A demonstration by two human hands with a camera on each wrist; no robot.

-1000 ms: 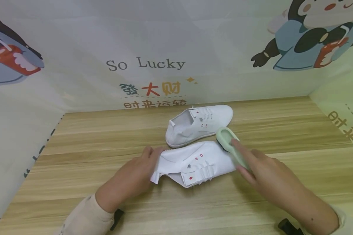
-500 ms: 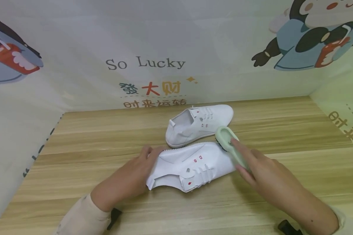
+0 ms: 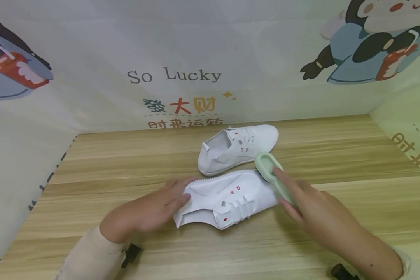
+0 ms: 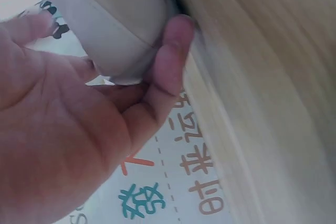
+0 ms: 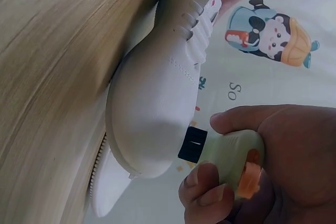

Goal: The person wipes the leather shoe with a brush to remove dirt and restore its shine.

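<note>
A white lace-up shoe point(image 3: 210, 194) with small red letters lies tilted on its side, opening toward me. At its heel is my left hand point(image 3: 154, 206); in the left wrist view its fingers point(image 4: 170, 59) curl round the heel, while the thumb is spread away from them. My right hand point(image 3: 315, 208) grips a pale green scrubbing brush point(image 3: 266, 165), index finger laid along its back. Dark bristles point(image 5: 192, 144) face the shoe's toe, right at its surface in the right wrist view. The brush's handle end is partly hidden in the hand.
The matching white shoe point(image 3: 255, 144) rests upright just behind, toe to the right. Both are on a wood-grain tabletop point(image 3: 108, 167). A printed pale backdrop point(image 3: 259, 50) rises along the back and sides. Dark wrist-camera pieces point(image 3: 131, 254) show under the forearms.
The near shoe has rolled slightly, its heel shifting toward me and left. My left hand has loosened and turned at the heel, its thumb now showing. The brush has moved only slightly.
</note>
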